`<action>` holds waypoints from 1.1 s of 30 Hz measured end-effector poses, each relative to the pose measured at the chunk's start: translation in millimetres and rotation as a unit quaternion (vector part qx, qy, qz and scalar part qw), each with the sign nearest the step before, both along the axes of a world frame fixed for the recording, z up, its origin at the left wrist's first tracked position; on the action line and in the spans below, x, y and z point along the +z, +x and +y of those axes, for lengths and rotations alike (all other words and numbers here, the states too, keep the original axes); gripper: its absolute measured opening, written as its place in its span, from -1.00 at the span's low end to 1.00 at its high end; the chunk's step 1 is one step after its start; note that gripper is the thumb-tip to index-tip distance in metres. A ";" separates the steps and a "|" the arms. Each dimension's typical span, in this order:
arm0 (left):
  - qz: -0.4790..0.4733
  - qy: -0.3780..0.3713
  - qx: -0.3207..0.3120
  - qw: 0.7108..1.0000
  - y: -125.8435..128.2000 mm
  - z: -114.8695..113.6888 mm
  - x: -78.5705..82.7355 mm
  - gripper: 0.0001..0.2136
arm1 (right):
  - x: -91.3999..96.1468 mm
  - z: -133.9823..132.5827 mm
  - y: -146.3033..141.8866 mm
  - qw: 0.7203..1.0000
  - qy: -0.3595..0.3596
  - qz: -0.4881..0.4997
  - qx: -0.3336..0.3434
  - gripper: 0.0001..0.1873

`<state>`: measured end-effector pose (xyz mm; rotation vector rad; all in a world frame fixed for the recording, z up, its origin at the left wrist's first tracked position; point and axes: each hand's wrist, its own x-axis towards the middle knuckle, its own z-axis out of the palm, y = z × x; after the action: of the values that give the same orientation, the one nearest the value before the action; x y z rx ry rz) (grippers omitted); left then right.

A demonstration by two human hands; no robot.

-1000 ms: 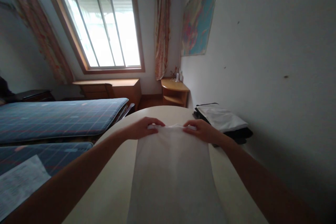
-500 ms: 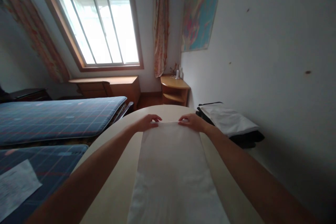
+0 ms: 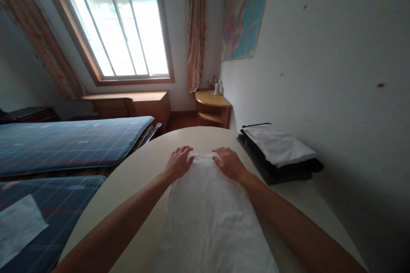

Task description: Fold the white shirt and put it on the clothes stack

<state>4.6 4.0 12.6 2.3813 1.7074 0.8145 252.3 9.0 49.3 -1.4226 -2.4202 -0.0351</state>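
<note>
A long white cloth (image 3: 211,213) lies lengthwise down the round cream table (image 3: 137,196), wrinkled, with its near end running out of the picture. Its narrow far edge sits between my hands. My left hand (image 3: 179,162) rests at the far left corner of the cloth, fingers extended and thumb apart. At the far right corner, my right hand (image 3: 229,163) lies with fingers spread, the thumb touching the cloth. Whether any fabric is under the fingers is hidden.
A stack of folded dark and white clothes (image 3: 278,149) stands on the table's right side by the wall. Blue plaid mattresses (image 3: 73,143) are at the left, one with a paper sheet (image 3: 22,226). A corner shelf (image 3: 213,102) and a desk (image 3: 150,102) stand beyond.
Both hands have gone from pinching the cloth's far edge, slightly raised, to lying lower with fingers spread. The cloth's far end has come down slightly nearer and looks more wrinkled.
</note>
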 end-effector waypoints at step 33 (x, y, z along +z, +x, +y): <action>0.016 -0.075 0.059 0.995 -26.9 44.3 44.8 -0.70 | 31.7 48.0 31.9 0.987 -0.092 0.053 -0.120 -0.65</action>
<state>-22.3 48.4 57.4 2.2249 1.8654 0.6405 284.2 57.0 81.1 -1.7437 -2.2029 0.2076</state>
